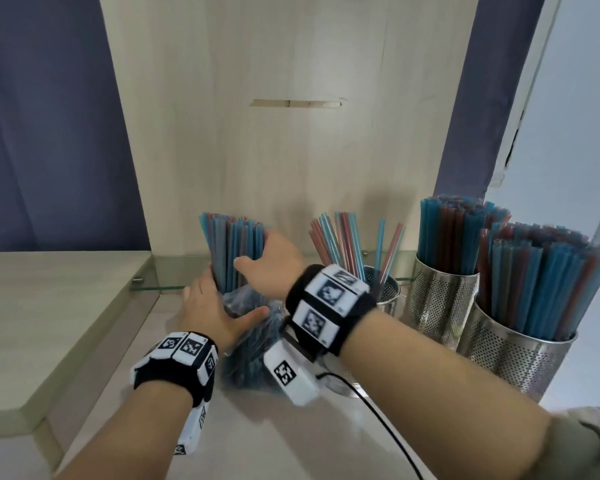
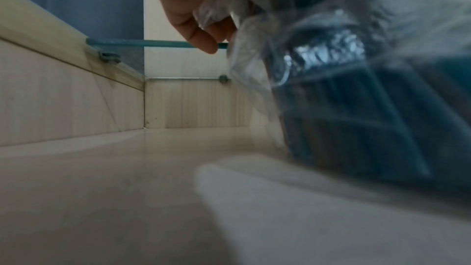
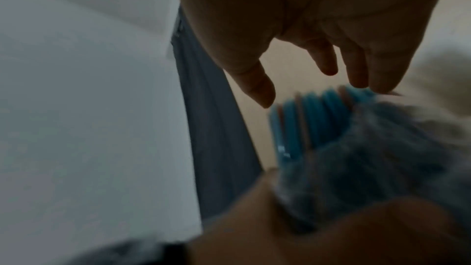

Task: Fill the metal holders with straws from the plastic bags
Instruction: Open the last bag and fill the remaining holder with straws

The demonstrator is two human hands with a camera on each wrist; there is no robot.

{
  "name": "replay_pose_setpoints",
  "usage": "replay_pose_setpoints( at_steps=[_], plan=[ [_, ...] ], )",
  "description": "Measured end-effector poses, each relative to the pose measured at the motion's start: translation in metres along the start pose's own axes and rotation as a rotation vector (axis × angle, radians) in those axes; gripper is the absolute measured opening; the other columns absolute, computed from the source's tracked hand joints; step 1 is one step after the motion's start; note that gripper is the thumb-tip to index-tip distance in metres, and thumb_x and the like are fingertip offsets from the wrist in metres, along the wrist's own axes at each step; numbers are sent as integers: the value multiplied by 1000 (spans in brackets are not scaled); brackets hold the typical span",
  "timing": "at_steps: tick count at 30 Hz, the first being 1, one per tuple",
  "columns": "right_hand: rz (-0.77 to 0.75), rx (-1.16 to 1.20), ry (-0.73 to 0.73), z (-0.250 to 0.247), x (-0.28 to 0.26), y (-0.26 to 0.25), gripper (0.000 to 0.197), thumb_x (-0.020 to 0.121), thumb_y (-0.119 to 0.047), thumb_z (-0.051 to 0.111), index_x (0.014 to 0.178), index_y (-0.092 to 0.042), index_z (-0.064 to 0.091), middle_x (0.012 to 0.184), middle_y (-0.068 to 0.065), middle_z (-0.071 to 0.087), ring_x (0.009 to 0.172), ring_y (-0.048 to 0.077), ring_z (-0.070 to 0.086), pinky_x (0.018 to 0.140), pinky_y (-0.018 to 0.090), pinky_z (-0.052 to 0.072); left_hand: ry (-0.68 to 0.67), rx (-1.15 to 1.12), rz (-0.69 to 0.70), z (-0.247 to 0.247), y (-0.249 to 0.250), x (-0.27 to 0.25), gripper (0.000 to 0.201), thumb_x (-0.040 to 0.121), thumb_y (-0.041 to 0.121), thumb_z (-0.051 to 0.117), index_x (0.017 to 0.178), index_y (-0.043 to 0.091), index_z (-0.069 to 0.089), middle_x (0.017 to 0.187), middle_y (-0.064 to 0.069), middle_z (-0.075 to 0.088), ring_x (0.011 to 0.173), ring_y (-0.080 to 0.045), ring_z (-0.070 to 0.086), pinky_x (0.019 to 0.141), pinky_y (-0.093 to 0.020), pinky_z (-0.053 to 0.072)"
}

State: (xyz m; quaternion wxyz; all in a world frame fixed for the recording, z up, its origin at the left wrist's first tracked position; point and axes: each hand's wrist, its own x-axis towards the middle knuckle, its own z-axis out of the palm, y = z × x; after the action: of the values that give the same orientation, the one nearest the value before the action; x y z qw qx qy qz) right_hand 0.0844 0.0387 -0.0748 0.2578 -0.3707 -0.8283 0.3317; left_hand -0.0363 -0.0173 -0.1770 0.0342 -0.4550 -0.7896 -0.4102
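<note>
Both forearms reach forward over the pale counter (image 1: 291, 441), each wearing a black wrist band with printed markers. Left hand (image 1: 211, 308) sits low, palm turned inward against the left side of the clear plastic bag (image 1: 253, 341), fingers curled round the crumpled film and thumb pressed across its front; the left wrist view shows those fingers (image 2: 201, 35) gripping bunched plastic, with the bagged straws blurred behind. Bag stands upright on the counter, the bundle of blue and red straws (image 1: 232, 251) sticking out of its open top. Right hand (image 1: 274, 265) is higher, wrist raised, palm facing the bundle's right side, thumb stretched out leftward; in the right wrist view its fingers (image 3: 356, 67) are spread and nearly straight, tips just above the straw ends, not closed on them. To the right, a partly filled metal holder (image 1: 385, 289) with loose straws leaning apart. Further right, two perforated metal holders (image 1: 444, 306) (image 1: 520, 362), both packed full. A glass shelf edge (image 1: 160, 288) runs behind the bag.
</note>
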Motion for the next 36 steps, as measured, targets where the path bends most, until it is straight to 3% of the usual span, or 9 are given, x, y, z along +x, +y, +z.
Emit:
replay_pose_setpoints(
  at_steps=[5,7,9,10,15,19,26,30,36],
  plan=[
    [215,160,48,4,32,15,80,87,-42,70,146,-4,32,130,12,56,98,27,59,77,33,46,-40,-97,-30,-3,0,0,125,39,80,72,140,18,34,124,-7,50,117,-28,52,94,-49,50],
    [236,210,21,9,35,20,100,70,-57,77,146,-8,35,132,8,56,113,28,59,85,33,48,-68,-126,-34,-5,0,1,121,43,70,83,141,18,34,127,-5,48,118,-25,51,98,-44,49],
    [188,255,38,20,54,43,111,43,-68,78,136,-17,49,121,1,65,108,23,66,90,38,56,-86,-140,-23,-7,-2,2,116,46,60,89,139,18,35,127,-3,47,118,-22,50,98,-39,47],
    [156,288,33,25,61,54,106,40,-66,79,131,-19,54,114,-1,68,103,20,68,90,39,57,-93,-156,-12,-8,-2,2,113,46,57,90,138,18,36,127,-2,47,118,-21,50,98,-38,46],
    [33,415,82,12,16,32,53,76,-20,84,123,-14,59,111,1,68,103,16,66,93,34,56,-69,-292,62,-19,1,-2,117,37,48,96,135,20,39,122,7,56,113,-11,57,97,-35,51],
    [-155,503,101,-2,-17,30,46,80,-11,81,120,-15,58,110,1,70,100,11,68,88,28,57,-57,-364,158,-38,8,-12,109,37,36,99,129,30,40,114,21,57,105,11,55,83,-4,42],
    [-302,338,120,-11,-55,34,35,89,-20,72,122,-17,60,109,-7,70,102,3,66,88,18,54,-134,-266,180,-51,6,-38,105,38,50,95,126,35,42,118,12,59,107,-2,58,90,-24,51],
    [-268,313,167,-15,-52,33,19,89,-18,69,106,-23,62,96,-8,70,91,5,67,81,22,55,-85,-213,155,-52,9,-42,97,41,48,96,118,39,38,114,7,60,104,-11,59,87,-26,49],
    [-194,370,243,-20,-36,26,11,88,-16,65,99,-13,64,81,-2,67,74,11,64,67,28,52,-103,-101,146,-44,3,-34,105,37,76,81,127,33,46,113,10,61,102,-11,61,89,-39,55]
  ],
)
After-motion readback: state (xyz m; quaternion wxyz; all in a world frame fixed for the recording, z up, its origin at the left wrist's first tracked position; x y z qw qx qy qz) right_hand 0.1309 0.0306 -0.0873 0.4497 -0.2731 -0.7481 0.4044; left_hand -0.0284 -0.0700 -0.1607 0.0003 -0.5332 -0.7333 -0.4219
